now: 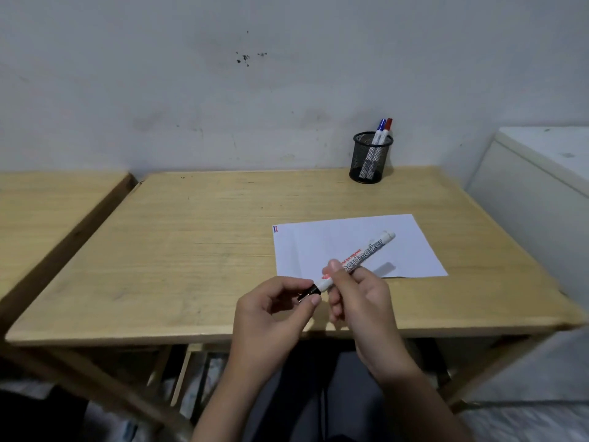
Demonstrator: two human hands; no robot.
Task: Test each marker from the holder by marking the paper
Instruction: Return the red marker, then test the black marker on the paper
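Marker (353, 261) between both hands (322, 311).

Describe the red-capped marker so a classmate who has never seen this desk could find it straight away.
Start at the wooden desk and look to its far right corner by the wall, where a black mesh holder stands. Two white markers lean out of it side by side. The red-capped marker is the right one; its neighbour, the blue-capped marker, differs only in cap colour.
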